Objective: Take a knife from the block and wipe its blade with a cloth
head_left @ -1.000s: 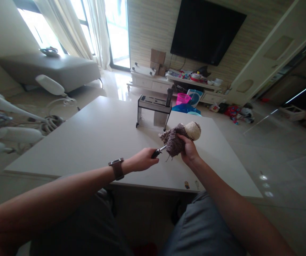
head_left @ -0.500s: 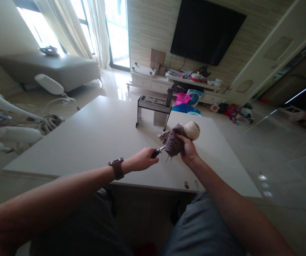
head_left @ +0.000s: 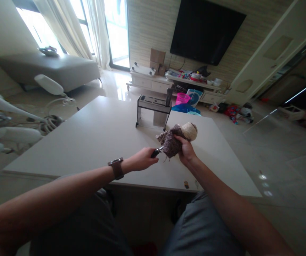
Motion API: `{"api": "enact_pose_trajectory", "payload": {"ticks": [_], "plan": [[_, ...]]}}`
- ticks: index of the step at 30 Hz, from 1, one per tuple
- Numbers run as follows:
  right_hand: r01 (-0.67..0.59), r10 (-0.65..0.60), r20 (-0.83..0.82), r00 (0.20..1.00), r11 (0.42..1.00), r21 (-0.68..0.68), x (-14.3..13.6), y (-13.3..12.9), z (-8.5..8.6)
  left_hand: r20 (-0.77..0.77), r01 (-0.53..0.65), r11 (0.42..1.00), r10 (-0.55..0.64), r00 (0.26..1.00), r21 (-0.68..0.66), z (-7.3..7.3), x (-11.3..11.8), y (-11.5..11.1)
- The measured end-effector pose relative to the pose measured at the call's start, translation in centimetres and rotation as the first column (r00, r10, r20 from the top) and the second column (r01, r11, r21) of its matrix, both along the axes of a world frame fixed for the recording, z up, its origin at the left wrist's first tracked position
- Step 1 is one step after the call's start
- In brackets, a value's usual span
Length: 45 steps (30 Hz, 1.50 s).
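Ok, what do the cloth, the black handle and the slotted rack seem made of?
Cloth: probably terry or plush fabric, judging by its fuzzy, nubbly pile.
Black handle: perhaps plastic; it looks dark and smooth.
Slotted rack: metal or plastic, unclear; smooth-looking grey top, dark edges.

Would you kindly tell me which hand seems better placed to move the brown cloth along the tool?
Probably the right: the right hand grips the brown cloth, which hides the far end of the tool's metal part, while the left hand is closed around the black handle.
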State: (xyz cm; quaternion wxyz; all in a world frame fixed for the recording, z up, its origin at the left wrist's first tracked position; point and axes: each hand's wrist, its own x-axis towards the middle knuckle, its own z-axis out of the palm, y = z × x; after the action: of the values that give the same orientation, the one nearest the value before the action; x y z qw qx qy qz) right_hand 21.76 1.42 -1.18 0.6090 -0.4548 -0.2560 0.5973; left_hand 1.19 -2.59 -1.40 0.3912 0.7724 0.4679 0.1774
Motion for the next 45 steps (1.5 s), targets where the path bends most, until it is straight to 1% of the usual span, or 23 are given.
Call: {"api": "enact_pose_trajectory", "payload": {"ticks": [7, 17, 20, 26, 30, 37, 45], "plan": [[0.024, -0.024, -0.003, 1.000, 1.000, 0.004, -0.41, -0.26, 0.36, 0.010, 0.011, 1.000, -0.011, 1.000, -0.007, -0.23, -0.01, 0.06], [0.007, -0.007, 0.001, 1.000, 0.999, 0.035, -0.21, -0.07, -0.32, 0.014, 0.012, 1.000, -0.012, 1.000, -0.005, -0.03, -0.05, 0.13], [0.009, -0.009, -0.003, 1.000, 0.999, 0.045, -0.23, -0.11, -0.28, 0.024, 0.006, 1.000, -0.006, 1.000, -0.008, -0.02, -0.02, 0.11], [0.004, -0.004, 0.009, 1.000, 1.000, 0.018, -0.33, -0.28, -0.04, 0.025, 0.009, 1.000, -0.009, 1.000, 0.000, -0.07, -0.04, 0.08], [0.014, -0.014, 0.010, 1.000, 0.999, 0.029, -0.35, -0.22, -0.13, 0.024, 0.013, 1.000, -0.013, 1.000, -0.001, -0.06, -0.06, 0.10], [-0.012, 0.011, 0.005, 1.000, 0.999, 0.043, -0.24, -0.11, -0.47, 0.038, 0.005, 1.000, -0.005, 0.999, -0.001, -0.06, -0.01, 0.12], [-0.002, 0.002, 0.003, 1.000, 0.999, 0.047, -0.41, -0.24, -0.22, 0.016, 0.011, 1.000, -0.011, 1.000, 0.001, -0.13, -0.06, 0.16]]}}
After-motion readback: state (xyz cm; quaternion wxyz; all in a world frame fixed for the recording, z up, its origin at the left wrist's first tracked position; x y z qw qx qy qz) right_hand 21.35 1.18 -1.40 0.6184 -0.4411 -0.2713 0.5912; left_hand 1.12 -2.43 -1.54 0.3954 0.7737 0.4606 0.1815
